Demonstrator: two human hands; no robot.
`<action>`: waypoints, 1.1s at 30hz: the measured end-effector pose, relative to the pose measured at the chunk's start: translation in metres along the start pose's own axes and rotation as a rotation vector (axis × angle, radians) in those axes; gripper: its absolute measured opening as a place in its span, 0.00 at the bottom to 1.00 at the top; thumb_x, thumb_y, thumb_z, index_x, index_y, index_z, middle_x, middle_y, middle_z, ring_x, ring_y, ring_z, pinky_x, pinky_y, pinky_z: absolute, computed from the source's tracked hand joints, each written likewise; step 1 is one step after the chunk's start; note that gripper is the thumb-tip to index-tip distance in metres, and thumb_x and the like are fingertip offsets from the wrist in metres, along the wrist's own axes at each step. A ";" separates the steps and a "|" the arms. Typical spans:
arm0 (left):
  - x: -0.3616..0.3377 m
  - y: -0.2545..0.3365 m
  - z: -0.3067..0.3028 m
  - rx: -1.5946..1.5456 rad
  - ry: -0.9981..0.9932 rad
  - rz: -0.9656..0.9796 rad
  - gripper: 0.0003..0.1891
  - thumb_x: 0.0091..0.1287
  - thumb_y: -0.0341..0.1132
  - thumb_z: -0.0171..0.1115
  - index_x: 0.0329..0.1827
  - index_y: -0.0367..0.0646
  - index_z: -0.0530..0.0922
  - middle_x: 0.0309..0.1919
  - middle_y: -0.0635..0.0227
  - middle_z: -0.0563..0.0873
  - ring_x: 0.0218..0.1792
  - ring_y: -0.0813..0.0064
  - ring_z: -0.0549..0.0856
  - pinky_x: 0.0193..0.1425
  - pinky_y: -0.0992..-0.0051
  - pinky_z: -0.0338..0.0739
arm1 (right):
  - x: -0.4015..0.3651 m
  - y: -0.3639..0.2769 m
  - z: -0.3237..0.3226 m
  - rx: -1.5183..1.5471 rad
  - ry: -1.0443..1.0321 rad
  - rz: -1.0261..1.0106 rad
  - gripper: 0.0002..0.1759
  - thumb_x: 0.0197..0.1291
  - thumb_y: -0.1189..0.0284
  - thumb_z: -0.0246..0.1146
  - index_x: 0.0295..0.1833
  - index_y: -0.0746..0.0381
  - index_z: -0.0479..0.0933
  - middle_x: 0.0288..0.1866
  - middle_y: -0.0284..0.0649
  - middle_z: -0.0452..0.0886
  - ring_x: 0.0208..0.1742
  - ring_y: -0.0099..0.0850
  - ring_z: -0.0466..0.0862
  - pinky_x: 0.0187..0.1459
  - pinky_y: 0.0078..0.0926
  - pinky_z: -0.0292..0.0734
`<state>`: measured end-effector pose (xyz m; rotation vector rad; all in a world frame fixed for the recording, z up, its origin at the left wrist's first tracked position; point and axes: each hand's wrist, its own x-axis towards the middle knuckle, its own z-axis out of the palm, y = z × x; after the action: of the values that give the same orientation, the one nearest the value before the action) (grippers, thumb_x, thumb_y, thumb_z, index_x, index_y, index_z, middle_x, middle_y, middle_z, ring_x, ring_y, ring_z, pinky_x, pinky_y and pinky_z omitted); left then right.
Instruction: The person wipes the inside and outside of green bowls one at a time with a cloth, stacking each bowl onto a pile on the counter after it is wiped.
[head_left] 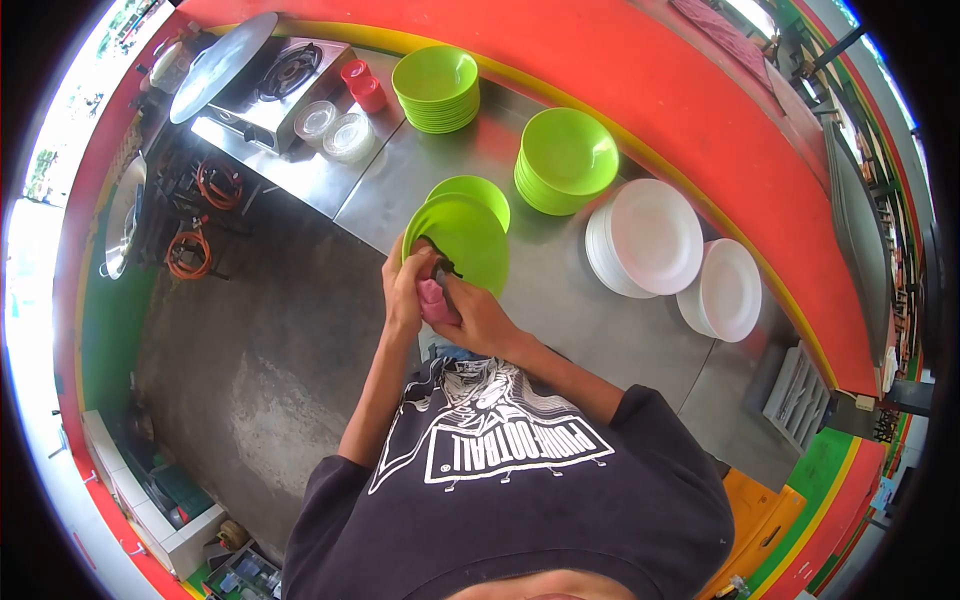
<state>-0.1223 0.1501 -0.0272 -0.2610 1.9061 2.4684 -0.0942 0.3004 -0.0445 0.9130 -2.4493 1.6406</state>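
My left hand grips the near left rim of a bright green bowl, which is tilted up in front of my chest. My right hand is close beside it, closed on a bunched pink cloth at the bowl's near edge. Some of the fingers are hidden by the cloth and by each other. Just behind the held bowl, another green bowl shows partly, its lower part covered.
A steel counter bears two stacks of green bowls and two stacks of white plates. Clear plastic containers, red cups and a gas stove stand at the left. A grey rack is at the right.
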 end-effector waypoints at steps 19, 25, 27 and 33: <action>0.006 0.015 -0.013 -0.112 -0.092 0.046 0.23 0.71 0.34 0.57 0.65 0.30 0.75 0.51 0.59 0.86 0.51 0.69 0.85 0.61 0.71 0.77 | 0.004 -0.002 0.000 -0.024 -0.094 -0.069 0.29 0.63 0.64 0.69 0.63 0.70 0.70 0.51 0.54 0.80 0.53 0.54 0.81 0.53 0.45 0.76; 0.008 0.029 -0.020 0.003 -0.145 0.011 0.21 0.73 0.35 0.56 0.63 0.29 0.77 0.51 0.58 0.86 0.51 0.69 0.86 0.57 0.72 0.79 | -0.008 -0.010 -0.027 -0.093 -0.318 0.063 0.28 0.70 0.57 0.61 0.61 0.70 0.71 0.54 0.55 0.79 0.55 0.52 0.81 0.57 0.45 0.75; 0.006 0.032 -0.015 -0.046 -0.181 -0.065 0.21 0.74 0.36 0.56 0.63 0.29 0.77 0.51 0.58 0.86 0.50 0.69 0.86 0.58 0.72 0.79 | -0.002 -0.019 -0.025 0.062 -0.325 0.070 0.27 0.73 0.57 0.59 0.62 0.69 0.71 0.53 0.55 0.78 0.56 0.52 0.78 0.59 0.46 0.72; 0.005 0.021 -0.006 0.103 -0.180 0.011 0.22 0.76 0.42 0.55 0.60 0.30 0.80 0.45 0.60 0.87 0.44 0.73 0.86 0.51 0.75 0.79 | 0.012 0.013 -0.001 -0.149 -0.028 0.059 0.24 0.72 0.61 0.57 0.62 0.69 0.71 0.57 0.57 0.77 0.62 0.53 0.75 0.65 0.47 0.69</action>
<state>-0.1286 0.1387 -0.0095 -0.0256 1.9557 2.3012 -0.1110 0.2992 -0.0506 0.8570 -2.5986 1.4469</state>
